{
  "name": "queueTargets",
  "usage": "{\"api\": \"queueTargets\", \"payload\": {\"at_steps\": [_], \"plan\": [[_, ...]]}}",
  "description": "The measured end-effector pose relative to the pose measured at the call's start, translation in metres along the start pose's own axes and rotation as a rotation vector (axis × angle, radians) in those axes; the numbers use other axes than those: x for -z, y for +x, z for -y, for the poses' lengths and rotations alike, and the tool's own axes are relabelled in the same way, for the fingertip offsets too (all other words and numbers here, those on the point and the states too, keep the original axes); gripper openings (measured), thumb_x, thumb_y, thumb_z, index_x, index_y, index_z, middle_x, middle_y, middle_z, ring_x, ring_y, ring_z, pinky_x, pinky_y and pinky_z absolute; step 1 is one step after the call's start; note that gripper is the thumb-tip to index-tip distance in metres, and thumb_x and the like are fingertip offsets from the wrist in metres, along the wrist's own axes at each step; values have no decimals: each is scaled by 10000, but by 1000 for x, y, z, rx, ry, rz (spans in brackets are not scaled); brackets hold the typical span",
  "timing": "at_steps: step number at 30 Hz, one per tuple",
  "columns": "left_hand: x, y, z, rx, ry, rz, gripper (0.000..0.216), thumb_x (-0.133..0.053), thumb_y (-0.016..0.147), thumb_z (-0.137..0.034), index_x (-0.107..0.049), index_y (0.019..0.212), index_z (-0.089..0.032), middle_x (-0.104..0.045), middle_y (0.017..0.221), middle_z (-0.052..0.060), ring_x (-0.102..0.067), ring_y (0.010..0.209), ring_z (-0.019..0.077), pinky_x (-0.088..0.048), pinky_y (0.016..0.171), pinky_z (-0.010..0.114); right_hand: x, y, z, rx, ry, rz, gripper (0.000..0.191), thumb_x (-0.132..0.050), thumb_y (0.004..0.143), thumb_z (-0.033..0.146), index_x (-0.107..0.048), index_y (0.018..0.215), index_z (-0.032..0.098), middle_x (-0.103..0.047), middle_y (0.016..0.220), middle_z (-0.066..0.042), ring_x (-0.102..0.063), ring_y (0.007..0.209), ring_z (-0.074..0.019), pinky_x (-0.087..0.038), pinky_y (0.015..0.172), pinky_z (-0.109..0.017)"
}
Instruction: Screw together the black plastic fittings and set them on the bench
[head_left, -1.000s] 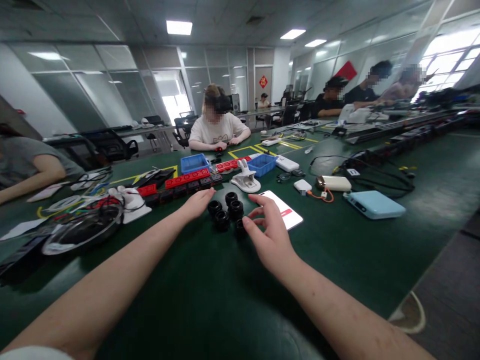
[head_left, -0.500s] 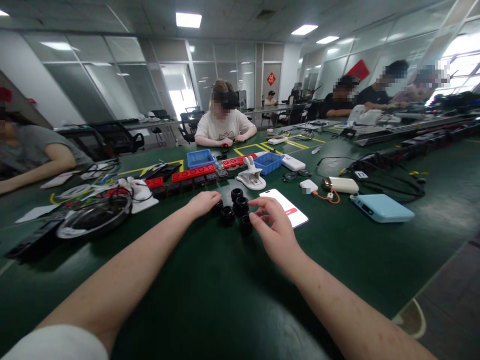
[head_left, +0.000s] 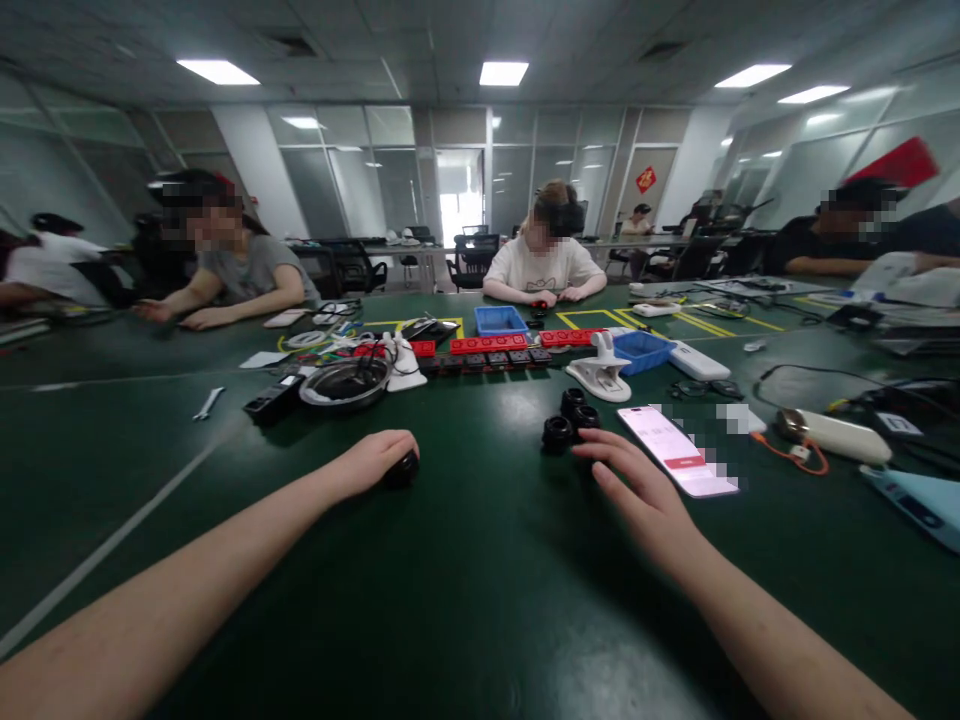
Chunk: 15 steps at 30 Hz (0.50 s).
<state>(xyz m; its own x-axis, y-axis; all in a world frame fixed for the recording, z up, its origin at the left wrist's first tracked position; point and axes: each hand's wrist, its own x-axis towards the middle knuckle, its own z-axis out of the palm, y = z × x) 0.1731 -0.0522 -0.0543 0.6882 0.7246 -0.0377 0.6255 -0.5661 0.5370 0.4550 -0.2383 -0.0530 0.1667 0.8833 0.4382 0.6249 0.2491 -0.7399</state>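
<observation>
My left hand lies on the green table, curled over one black ring-shaped part that it has drawn away from the others. A cluster of the same black ring parts stands at centre right. My right hand rests flat beside that cluster, fingers apart, its fingertips touching the nearest parts. A smartphone with a lit screen lies just right of my right hand.
Behind the parts run red and black connector strips, two blue bins, a white clamp stand and a round dark dish with cables. White power banks and cords lie at right. Several people sit around the table.
My left hand has slid left across the table with one black part under it, away from the cluster. My view has turned left. My right hand stays by the cluster.
</observation>
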Motion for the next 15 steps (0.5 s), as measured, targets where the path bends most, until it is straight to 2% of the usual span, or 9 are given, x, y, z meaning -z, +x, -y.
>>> {"api": "queueTargets", "payload": {"at_steps": [2, 3, 5, 7, 9, 12, 15], "plan": [[-4, -23, -4, -8, -42, -7, 374, -258, 845, -397, -580, 791, -215, -595, 818, -10, -549, 810, 172, -414, 722, 249, -13, -4, 3, 54, -57, 79, 325, -367, 858, 403, -604, 726, 225, -607, 948, -39, -472, 1059, -244, -181, 1015, -511], [-6, -31, -7, -31, -91, 13, 368, -259, 852, -382, -579, 793, -211, -591, 809, -8, -548, 801, 171, -416, 715, 252, -20, -7, 5, 62, -69, 120, 373, -335, 870, 401, -575, 649, 220, -621, 815, -28, -531, 964, -232, -162, 1022, -518], [-11, -41, -14, -69, -152, -9, 356, -264, 859, -351, -582, 791, -205, -582, 803, -4, -544, 801, 170, -411, 721, 261, -37, -12, 8, 92, -85, 229, 410, -291, 883, 392, -525, 593, 221, -563, 599, 4, -587, 709, -192, -233, 1005, -502], [-16, -45, -17, -73, -195, -54, 341, -280, 858, -325, -583, 772, -194, -575, 794, 5, -541, 795, 175, -412, 707, 268, -52, -15, 12, 126, -122, 339, 399, -273, 886, 380, -532, 625, 226, -511, 536, 15, -561, 571, -169, -390, 897, -445], [-20, -45, -15, -91, -251, -118, 336, -283, 862, -302, -576, 747, -184, -566, 768, 7, -537, 781, 174, -409, 706, 272, -64, -15, 20, 130, -161, 392, 371, -271, 886, 376, -564, 714, 228, -506, 545, 9, -548, 543, -168, -476, 719, -367], [-27, -43, -6, -149, -363, -190, 352, -260, 880, -286, -563, 735, -178, -550, 739, 3, -530, 763, 164, -405, 707, 269, -82, -3, 34, 54, -185, 385, 338, -251, 895, 372, -552, 916, 221, -472, 523, 21, -513, 488, -159, -443, 528, -289], [-33, -41, 2, -211, -463, -213, 394, -225, 904, -332, -563, 776, -176, -550, 756, 11, -527, 781, 163, -405, 728, 275, -106, 18, 44, 34, -211, 384, 306, -277, 892, 367, -468, 1058, 196, -432, 509, 42, -483, 473, -152, -399, 483, -266]]}}
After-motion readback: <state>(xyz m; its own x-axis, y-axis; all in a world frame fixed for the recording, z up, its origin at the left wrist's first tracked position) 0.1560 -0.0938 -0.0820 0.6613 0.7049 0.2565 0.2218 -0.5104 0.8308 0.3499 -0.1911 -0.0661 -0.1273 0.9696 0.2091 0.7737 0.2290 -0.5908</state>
